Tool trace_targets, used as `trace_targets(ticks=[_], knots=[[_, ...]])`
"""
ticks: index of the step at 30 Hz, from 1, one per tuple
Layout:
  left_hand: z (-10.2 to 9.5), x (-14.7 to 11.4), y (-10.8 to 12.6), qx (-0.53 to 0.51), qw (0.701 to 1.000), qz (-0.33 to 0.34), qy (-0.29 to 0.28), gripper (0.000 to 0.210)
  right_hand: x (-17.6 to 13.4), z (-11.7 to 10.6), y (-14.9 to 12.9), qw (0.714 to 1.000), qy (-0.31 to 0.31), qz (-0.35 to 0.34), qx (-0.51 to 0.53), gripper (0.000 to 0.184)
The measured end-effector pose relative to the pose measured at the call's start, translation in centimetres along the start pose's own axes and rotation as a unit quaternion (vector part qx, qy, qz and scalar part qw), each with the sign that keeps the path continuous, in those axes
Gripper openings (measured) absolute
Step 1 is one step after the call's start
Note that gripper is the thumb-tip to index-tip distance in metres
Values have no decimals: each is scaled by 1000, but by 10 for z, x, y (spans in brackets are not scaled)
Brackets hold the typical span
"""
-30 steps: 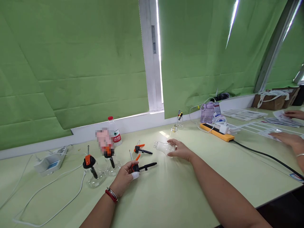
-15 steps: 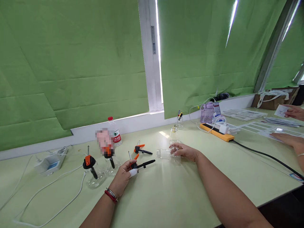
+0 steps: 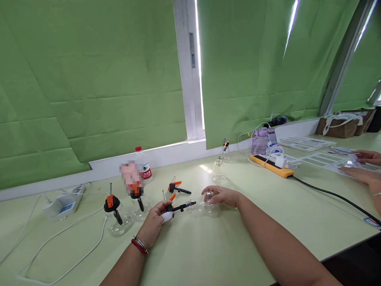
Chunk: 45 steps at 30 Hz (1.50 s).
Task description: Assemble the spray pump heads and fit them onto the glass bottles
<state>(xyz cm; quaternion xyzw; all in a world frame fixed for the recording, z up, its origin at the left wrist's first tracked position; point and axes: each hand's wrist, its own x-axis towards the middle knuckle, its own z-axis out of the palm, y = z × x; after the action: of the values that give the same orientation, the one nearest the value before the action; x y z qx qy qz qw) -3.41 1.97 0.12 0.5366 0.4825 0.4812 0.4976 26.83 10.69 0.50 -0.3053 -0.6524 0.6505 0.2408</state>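
Observation:
My left hand (image 3: 157, 216) is closed around a black-and-orange dispenser top (image 3: 178, 207) with a thin metal spout pointing up. Its black tube points right, and the tip lies within the mouth of a clear bottle (image 3: 198, 208). My right hand (image 3: 218, 196) grips that bottle by its wider body, holding it on its side with the neck toward my left hand. Just behind, a second black-and-orange dispenser top (image 3: 179, 188) lies on the table. Two clear bottles fitted with such tops (image 3: 112, 203) (image 3: 137, 191) stand to the left.
An open clear bottle (image 3: 218, 176) and a smaller bottle with a yellow-and-black top (image 3: 226, 149) stand farther back. A red-capped water bottle (image 3: 145, 171) is by the wall. A power strip (image 3: 272, 167) lies right, its black cable crossing the table. Another person's hands (image 3: 361, 172) handle papers. White cables (image 3: 74, 214) run left.
My right hand has moved the clear bottle left and slightly down, bringing its mouth over the tube tip. My left hand has hardly moved. The other person's hand has lowered its card.

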Motion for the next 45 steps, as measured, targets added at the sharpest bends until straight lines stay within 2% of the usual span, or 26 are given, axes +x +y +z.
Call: trace_targets(ticks=[11, 45], knots=[[7, -3, 7, 3, 1000, -4, -15, 38, 15, 27, 4, 999, -23, -21, 14, 45], [8, -5, 6, 8, 998, 7, -54, 37, 18, 38, 3, 998, -32, -28, 37, 48]])
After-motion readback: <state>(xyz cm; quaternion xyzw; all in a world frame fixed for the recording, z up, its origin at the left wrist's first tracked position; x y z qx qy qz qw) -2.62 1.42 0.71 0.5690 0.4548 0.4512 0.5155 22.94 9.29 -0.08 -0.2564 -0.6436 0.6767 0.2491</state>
